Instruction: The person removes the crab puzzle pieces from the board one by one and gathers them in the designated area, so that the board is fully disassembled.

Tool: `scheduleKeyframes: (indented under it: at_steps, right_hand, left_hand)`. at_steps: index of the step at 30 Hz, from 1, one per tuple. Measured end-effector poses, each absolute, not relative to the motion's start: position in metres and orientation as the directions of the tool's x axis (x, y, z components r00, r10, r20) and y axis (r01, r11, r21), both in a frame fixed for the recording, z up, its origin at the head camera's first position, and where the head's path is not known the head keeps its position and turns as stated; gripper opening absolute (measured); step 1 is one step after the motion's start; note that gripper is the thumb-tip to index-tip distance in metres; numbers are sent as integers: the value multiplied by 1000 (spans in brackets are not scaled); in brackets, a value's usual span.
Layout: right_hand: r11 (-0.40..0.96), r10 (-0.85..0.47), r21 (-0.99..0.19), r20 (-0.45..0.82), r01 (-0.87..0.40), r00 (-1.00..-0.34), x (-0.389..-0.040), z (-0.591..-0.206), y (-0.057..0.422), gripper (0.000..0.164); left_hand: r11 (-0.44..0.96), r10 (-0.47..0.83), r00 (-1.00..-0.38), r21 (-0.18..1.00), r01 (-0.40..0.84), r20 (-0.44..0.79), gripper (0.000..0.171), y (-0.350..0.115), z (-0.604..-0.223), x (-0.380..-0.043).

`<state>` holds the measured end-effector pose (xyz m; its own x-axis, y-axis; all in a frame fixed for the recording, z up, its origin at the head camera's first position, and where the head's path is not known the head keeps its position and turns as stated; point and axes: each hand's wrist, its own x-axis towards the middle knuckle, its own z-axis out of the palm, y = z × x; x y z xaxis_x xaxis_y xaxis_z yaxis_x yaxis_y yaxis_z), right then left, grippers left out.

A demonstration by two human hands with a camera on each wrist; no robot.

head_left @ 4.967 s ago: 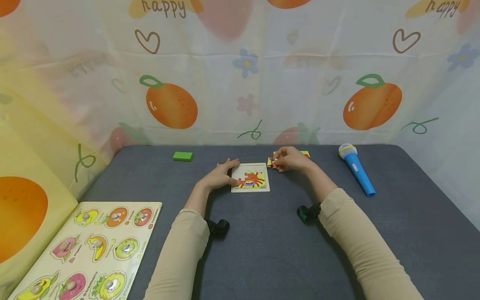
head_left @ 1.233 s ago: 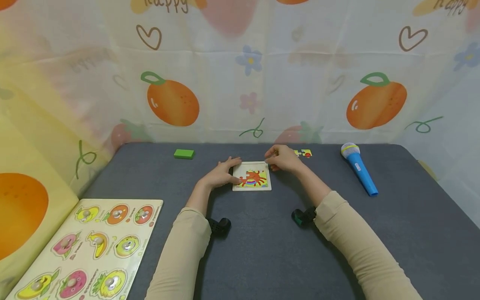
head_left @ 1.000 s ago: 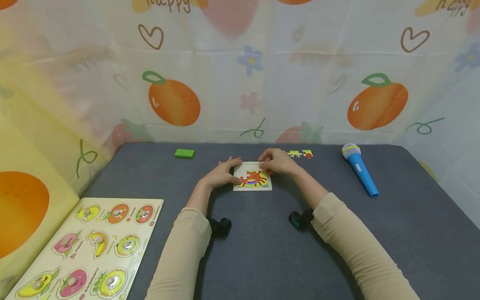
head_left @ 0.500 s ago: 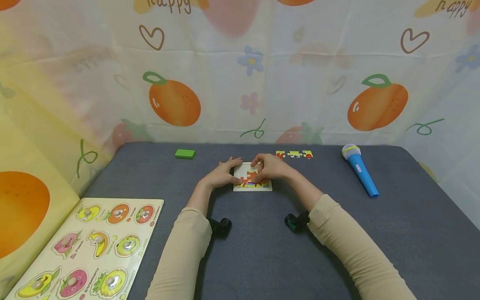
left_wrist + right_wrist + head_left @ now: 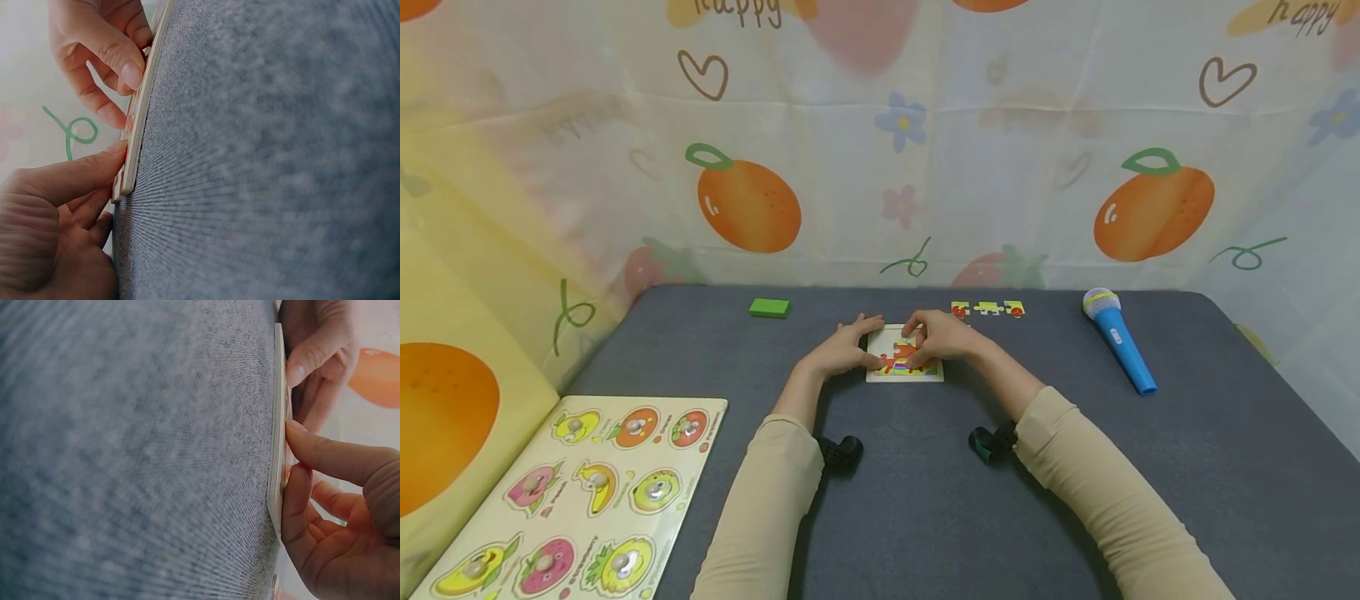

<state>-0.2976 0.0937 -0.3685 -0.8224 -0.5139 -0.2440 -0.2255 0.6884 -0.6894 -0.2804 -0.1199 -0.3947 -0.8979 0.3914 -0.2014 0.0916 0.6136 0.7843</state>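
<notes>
A square wooden jigsaw tray (image 5: 883,332) lies at the middle of the table, with a red animal picture partly made up in its lower half. My left hand (image 5: 838,351) holds it by its left side, thumb on the face and fingers along the edge. Over the tray, my right hand (image 5: 942,335) has its thumb and index finger around a red puzzle piece (image 5: 905,350), low against the picture. The wrist views show the left thumb (image 5: 94,170) on the tray's corner and the right thumb (image 5: 331,454) pressed down on the picture. Part of the piece is hidden by the fingers.
Three loose jigsaw pieces (image 5: 989,307) lie in a row behind the right hand. A green block (image 5: 769,308) is at the back left, a blue toy microphone (image 5: 1120,343) at the right. The fruit knob puzzle board (image 5: 613,467) covers the front left.
My right hand has come from the loose pieces leftward and down onto the tray, bringing a piece into the picture. It has hardly moved in the last half second. The left hand stays put.
</notes>
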Motion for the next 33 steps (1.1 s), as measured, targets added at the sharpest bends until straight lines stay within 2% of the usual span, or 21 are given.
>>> scheduleKeyframes:
  at_steps: [16, 33]
  right_hand:
    - [679, -522, -700, -250, -220, -816, -299, -369, 94, 47]
    - [678, -525, -697, -235, -234, -818, -299, -369, 94, 47]
  left_hand:
    - [627, 383, -900, 774, 89, -207, 83, -119, -393, -281]
    - [624, 427, -888, 766, 152, -172, 83, -118, -395, -282]
